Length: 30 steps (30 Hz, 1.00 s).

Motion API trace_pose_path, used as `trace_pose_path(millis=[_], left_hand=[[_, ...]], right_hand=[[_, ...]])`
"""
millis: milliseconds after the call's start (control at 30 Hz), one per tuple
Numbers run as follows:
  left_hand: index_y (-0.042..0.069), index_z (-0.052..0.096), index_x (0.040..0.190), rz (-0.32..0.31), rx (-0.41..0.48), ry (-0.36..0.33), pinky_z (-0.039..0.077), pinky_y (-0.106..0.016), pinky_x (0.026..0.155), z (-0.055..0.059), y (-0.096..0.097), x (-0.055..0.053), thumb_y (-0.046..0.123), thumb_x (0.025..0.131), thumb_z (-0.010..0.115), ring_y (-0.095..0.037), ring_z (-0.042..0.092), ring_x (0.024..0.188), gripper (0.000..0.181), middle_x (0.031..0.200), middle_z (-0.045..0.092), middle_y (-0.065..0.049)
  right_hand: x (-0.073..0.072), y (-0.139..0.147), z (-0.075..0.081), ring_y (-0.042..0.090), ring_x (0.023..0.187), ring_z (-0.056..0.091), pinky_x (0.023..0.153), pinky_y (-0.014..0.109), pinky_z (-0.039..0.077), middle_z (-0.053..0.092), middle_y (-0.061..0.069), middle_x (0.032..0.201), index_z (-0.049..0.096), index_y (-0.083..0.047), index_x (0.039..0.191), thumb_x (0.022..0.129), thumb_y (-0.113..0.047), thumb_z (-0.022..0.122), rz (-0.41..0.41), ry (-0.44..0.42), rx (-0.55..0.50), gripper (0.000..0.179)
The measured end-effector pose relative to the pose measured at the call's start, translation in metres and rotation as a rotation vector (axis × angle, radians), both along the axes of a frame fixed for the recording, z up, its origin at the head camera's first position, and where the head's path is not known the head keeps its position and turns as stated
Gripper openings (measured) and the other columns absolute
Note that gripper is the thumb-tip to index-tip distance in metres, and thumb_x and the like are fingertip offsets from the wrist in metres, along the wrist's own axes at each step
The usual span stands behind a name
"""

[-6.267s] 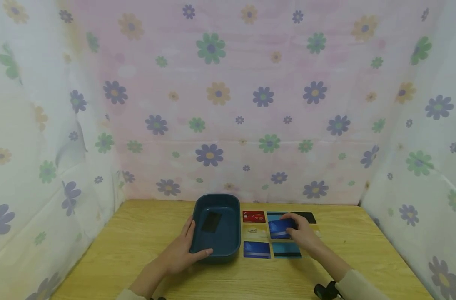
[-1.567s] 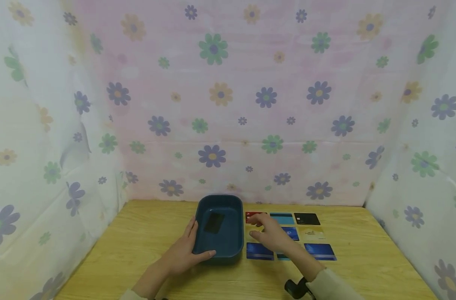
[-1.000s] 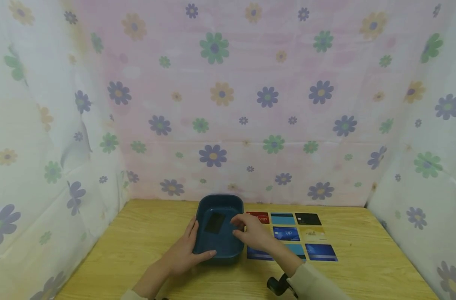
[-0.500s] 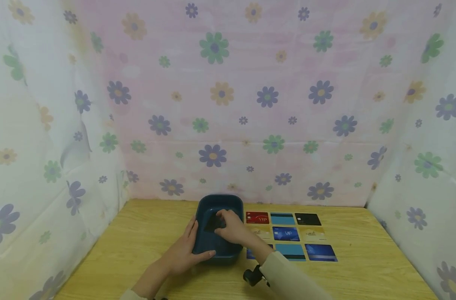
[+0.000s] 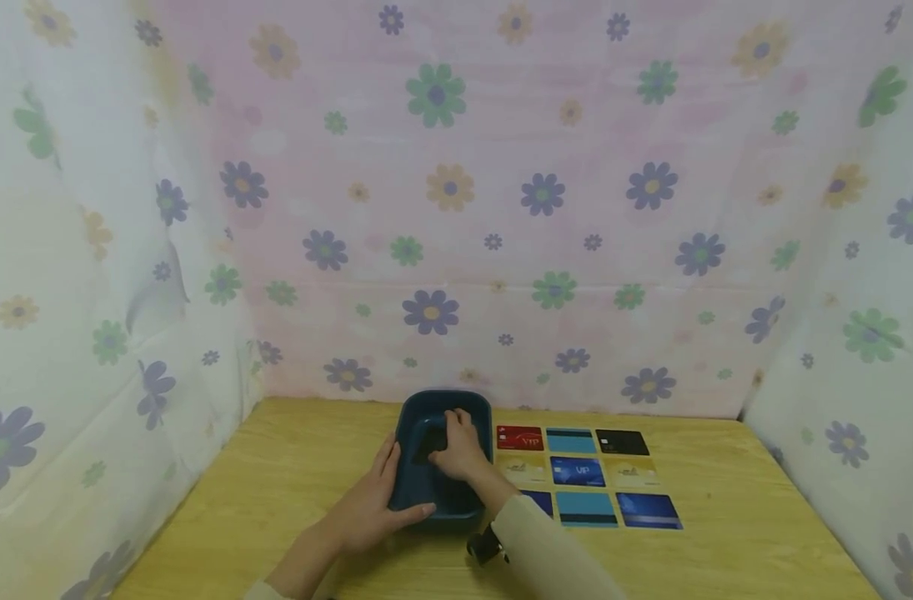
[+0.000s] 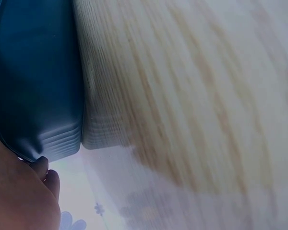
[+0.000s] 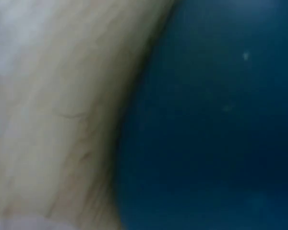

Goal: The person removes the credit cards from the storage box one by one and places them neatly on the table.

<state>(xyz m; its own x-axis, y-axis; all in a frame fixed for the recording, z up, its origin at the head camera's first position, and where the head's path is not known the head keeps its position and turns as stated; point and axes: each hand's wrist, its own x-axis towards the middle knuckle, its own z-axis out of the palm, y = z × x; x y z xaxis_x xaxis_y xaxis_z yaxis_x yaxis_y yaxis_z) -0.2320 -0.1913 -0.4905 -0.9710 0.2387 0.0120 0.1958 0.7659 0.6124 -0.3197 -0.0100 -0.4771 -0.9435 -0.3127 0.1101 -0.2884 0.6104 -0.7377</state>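
Note:
In the head view a dark blue rectangular box (image 5: 444, 493) stands on the table. My left hand (image 5: 366, 508) holds its near left corner, fingers along the left wall and thumb over the front rim. In the left wrist view two fingertips (image 6: 50, 179) show at the box's end. My right hand (image 5: 459, 450) reaches down inside the box, thumb and fingers beside a dark card (image 5: 426, 446) that it partly covers. I cannot tell whether they pinch the card. The right wrist view shows only a blurred blue box wall (image 7: 206, 134) and the table.
Right of the box, cards lie in three rows of three. Among them are a red VIP card (image 5: 519, 437), a black card (image 5: 623, 442), a blue VIP card (image 5: 579, 472) and a light blue striped card (image 5: 587, 507). A flowered cloth (image 5: 464, 250) encloses the table's back and sides.
A blue card held earlier over the rows is gone from my right hand, and the rows are fuller. That hand has moved left from the cards into the box. My left hand stays put.

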Motion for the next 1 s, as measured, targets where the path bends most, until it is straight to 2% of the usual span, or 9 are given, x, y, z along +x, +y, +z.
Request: trace_pose_path(millis=[200, 433, 667, 833, 1000], left_hand=[[0.004, 0.004, 0.165, 0.005, -0.002, 0.015, 0.036, -0.062, 0.113, 0.0000, 0.0000, -0.0002, 0.071, 0.088, 0.064, -0.045, 0.027, 0.150, 0.118, 0.172, -0.006, -0.014], [0.004, 0.005, 0.165, 0.001, 0.000, 0.022, 0.036, -0.061, 0.113, -0.0018, -0.0002, 0.0013, 0.071, 0.089, 0.064, -0.044, 0.028, 0.150, 0.117, 0.172, -0.006, -0.014], [0.003, 0.005, 0.164, 0.010, -0.002, 0.024, 0.035, -0.062, 0.114, 0.0010, 0.0004, 0.0017, 0.070, 0.089, 0.065, -0.044, 0.026, 0.151, 0.117, 0.172, -0.005, -0.015], [0.002, 0.005, 0.164, 0.010, -0.008, 0.021, 0.034, -0.061, 0.114, 0.0000, 0.0010, 0.0019, 0.070, 0.089, 0.065, -0.044, 0.025, 0.151, 0.118, 0.172, -0.005, -0.016], [0.002, 0.005, 0.164, 0.006, 0.003, 0.015, 0.032, -0.062, 0.115, -0.0004, 0.0011, 0.0011, 0.070, 0.089, 0.065, -0.043, 0.022, 0.152, 0.118, 0.172, -0.005, -0.015]], right_hand=[[-0.0091, -0.0019, -0.0049, 0.053, 0.143, 0.032, 0.112, 0.062, 0.036, 0.031, 0.030, 0.158, 0.036, 0.009, 0.152, 0.086, -0.012, 0.081, -0.017, -0.025, 0.021, 0.083], [-0.0079, -0.0018, -0.0071, 0.052, 0.143, 0.034, 0.114, 0.066, 0.030, 0.040, 0.030, 0.154, 0.038, 0.008, 0.151, 0.082, -0.015, 0.085, -0.039, -0.058, 0.056, 0.087], [-0.0090, -0.0047, -0.0095, 0.049, 0.140, 0.036, 0.113, 0.065, 0.032, 0.042, 0.032, 0.150, 0.040, 0.007, 0.151, 0.082, -0.021, 0.086, -0.032, -0.044, 0.146, 0.088], [-0.0067, -0.0051, -0.0092, 0.051, 0.139, 0.036, 0.112, 0.064, 0.034, 0.042, 0.033, 0.148, 0.041, 0.008, 0.149, 0.079, -0.024, 0.090, -0.057, -0.055, 0.142, 0.091], [-0.0059, -0.0057, -0.0093, 0.055, 0.144, 0.028, 0.113, 0.065, 0.032, 0.034, 0.038, 0.152, 0.036, 0.013, 0.150, 0.075, -0.025, 0.094, -0.108, -0.102, 0.101, 0.103]])
